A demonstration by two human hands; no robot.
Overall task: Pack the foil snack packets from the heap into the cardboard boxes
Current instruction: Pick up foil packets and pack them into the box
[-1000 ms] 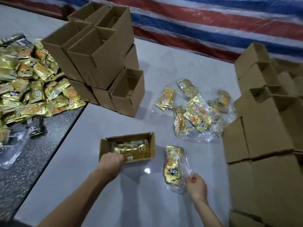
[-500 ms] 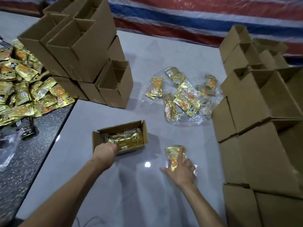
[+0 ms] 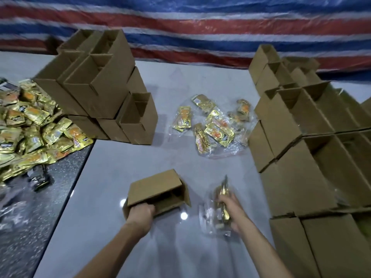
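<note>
While the left hand (image 3: 140, 215) grips the near end of the small cardboard box (image 3: 154, 186), its fingers curl over the box's edge into the opening, and the forearm extends forward from the lower edge of the view. The box is tipped on the pale grey table (image 3: 112, 169), one broad panel turned upward and the open mouth facing the right hand (image 3: 233, 212). The contents of the box cannot be made out. The right hand is raised just beside the box mouth, fingers clamped round a gold foil snack packet (image 3: 222, 194) in clear wrapping; the packet stands on edge and is blurred. Further gold packets in clear film (image 3: 215, 127) lie loose on the table beyond the hands. The heap of foil packets (image 3: 30, 129) rests at the far left on a dark speckled surface (image 3: 40, 217). A stack of open cardboard boxes (image 3: 96, 87) stands just beside the heap, and a second stack of boxes (image 3: 297, 157) lines the right side. A red, white and blue striped tarpaulin (image 3: 200, 27) hangs behind the table.
</note>
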